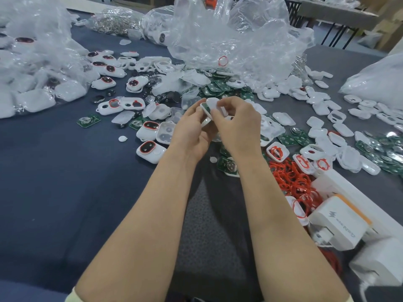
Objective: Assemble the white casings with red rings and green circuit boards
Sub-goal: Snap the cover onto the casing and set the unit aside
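Far left, a clear plastic bag (pixel 32 83) stuffed with white parts is slumped on the dark blue table (pixel 65 171). Just right of it, a bunch of casings with red rings fitted (pixel 150 150) are scattered about, and a lone green circuit board (pixel 88 121) is lying flat near them. Dead centre, a white casing (pixel 210 106) is held up off the table between both hands, with a strip of green board seen along its left edge. It's gripped from the left by the left hand (pixel 194 127), fingers curled round it, and pinched from the right by the right hand (pixel 237 125), thumb and fingertips bent onto the top. Behind the hands, a big crumpled bag (pixel 239 40) is heaped over more green boards. Further right, a tangle of loose red rings (pixel 292 182) is piled beside a white charger block (pixel 337 223), and loose white casing halves (pixel 322 105) are spread out toward the far edge.
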Motion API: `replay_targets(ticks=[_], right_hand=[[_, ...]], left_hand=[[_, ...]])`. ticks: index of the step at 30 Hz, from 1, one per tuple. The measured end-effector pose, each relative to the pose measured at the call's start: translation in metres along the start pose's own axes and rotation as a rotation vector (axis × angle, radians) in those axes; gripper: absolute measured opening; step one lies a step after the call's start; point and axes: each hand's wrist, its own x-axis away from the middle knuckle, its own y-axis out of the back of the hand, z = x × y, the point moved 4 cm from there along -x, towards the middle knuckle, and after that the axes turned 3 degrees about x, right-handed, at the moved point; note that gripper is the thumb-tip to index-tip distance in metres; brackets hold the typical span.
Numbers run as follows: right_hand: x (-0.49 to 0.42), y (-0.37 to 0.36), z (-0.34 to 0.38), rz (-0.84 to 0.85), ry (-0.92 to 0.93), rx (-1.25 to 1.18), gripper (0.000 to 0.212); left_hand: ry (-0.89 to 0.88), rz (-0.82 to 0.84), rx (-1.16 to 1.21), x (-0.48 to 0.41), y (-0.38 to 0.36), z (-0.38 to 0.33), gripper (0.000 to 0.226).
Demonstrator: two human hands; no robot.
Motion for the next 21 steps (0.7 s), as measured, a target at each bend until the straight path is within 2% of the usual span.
replay_targets(ticks=[10, 14, 21], right_hand=[[0.002, -0.005, 0.003, 0.021, 0.048, 0.052, 0.022], [0.003, -0.009, 0.003, 0.011, 0.058, 0.123, 0.019], [0.013, -0.023, 0.014, -0.004, 0.156, 0.231, 0.024]], left_hand=[[-0.026, -0.054, -0.010, -0.002, 0.002, 0.002, 0.025], [-0.038, -0.057, -0.041, -0.001, 0.002, 0.000, 0.015], [-0.162, -0.063, -0.132, 0.002, 0.008, -0.008, 0.022]])
